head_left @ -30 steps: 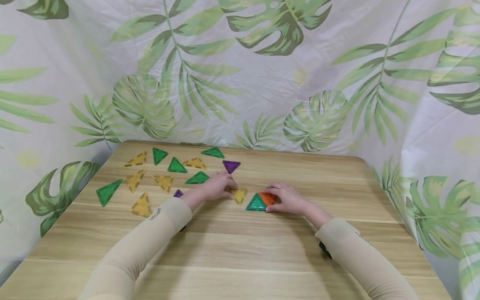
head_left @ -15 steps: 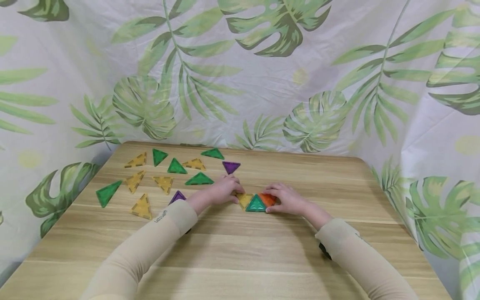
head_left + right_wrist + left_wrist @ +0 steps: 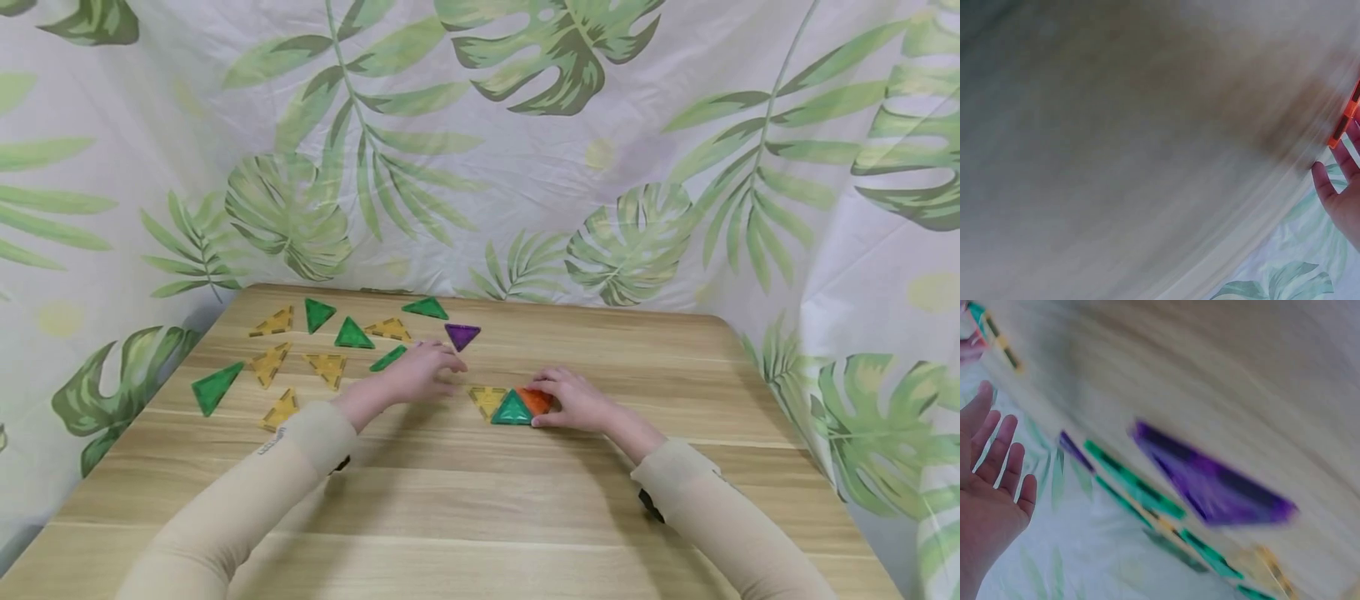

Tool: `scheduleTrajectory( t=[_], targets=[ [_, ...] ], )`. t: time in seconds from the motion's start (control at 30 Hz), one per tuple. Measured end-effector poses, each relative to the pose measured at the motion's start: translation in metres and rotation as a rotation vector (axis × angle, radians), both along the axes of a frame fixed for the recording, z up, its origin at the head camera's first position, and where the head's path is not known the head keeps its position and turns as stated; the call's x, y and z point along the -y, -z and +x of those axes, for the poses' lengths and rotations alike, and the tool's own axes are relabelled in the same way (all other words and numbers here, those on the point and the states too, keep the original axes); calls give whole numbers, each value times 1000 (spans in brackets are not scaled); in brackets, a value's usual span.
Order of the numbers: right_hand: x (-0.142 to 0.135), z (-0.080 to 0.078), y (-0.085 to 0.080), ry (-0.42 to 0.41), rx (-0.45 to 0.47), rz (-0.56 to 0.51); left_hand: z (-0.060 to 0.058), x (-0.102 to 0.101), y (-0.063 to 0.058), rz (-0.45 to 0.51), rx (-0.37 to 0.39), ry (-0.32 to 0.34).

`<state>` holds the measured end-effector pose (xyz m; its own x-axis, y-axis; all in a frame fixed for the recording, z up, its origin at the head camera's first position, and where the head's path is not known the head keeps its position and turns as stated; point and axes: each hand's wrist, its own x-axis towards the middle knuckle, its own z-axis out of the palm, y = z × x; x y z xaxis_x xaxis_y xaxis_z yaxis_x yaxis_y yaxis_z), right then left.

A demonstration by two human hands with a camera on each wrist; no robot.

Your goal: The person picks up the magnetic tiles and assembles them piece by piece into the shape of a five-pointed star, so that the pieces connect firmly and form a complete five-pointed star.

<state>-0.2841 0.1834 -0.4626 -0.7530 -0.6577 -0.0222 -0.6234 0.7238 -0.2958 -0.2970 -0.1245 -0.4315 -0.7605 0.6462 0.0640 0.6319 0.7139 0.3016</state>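
My left hand (image 3: 416, 372) hovers over the table with its fingers loosely extended and nothing between them, as the left wrist view also shows. To its right, a yellow triangle magnetic tile (image 3: 483, 397) lies flat against a green triangle tile (image 3: 513, 410). An orange triangle tile (image 3: 536, 400) adjoins the green one on the other side. My right hand (image 3: 576, 402) holds the orange tile at its right side, fingertips along the far edge and thumb at the near corner. Close below the left wrist camera lies a purple triangle tile (image 3: 1210, 478), hidden by the arm in the head view.
Several loose green and yellow triangle tiles lie across the left of the wooden table (image 3: 465, 517), among them a green tile (image 3: 217, 388) and a yellow tile (image 3: 327, 369). Another purple tile (image 3: 462, 336) lies beyond the left hand. A leaf-print cloth (image 3: 480, 167) hangs behind.
The left hand slid the yellow tile right until it met the green one, then let go and drew back to the left. The right hand has stayed at the orange tile.
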Motion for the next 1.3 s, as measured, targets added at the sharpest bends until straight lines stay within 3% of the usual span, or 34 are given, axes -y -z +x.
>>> scheduleTrajectory(
  t=[0.27, 0.43, 0.6, 0.73, 1.03, 1.3],
  targets=[
    [-3, 9, -3, 7, -38, 16, 10, 55, -18, -19, 56, -34],
    [-3, 15, -4, 23, -61, -6, 15, 91, -21, -31, 95, -77],
    [-6, 21, -4, 37, -63, -19, 16, 118, -14, -60, 117, -113],
    [-8, 26, -3, 44, -81, -25, 15, 135, -3, -68, 107, -100],
    [-13, 39, 12, 203, -164, -107, 13, 156, 12, -69, 75, -104],
    [-12, 54, 20, 371, -135, -189, 16, 156, 13, -87, 89, -130]
  ],
)
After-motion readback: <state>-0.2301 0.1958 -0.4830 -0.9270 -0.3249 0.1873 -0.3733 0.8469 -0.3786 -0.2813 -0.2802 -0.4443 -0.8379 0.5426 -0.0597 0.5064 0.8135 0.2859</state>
